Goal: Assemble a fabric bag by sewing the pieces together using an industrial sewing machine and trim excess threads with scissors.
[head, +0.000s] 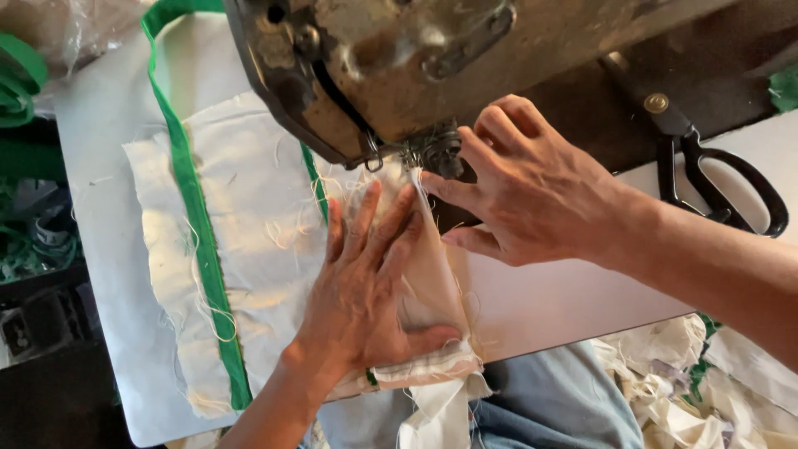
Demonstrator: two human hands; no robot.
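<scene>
careful, your right hand (pixel 532 195) pinches the cream fabric (pixel 249 208) just beside the needle (pixel 413 162) while your left hand (pixel 366 287) lies open and flat on it, so a slip could catch fingertips.

L hand (pixel 366 291) flat, fingers spread; R hand (pixel 532 195) fingers curled, pinching.

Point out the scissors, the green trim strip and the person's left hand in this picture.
scissors (pixel 721 179): head view, on the black handle loops.
green trim strip (pixel 202 241): head view, mid-length, on the cream cloth.
left hand (pixel 362 287): head view, back of the hand, flat on the cloth.
</scene>
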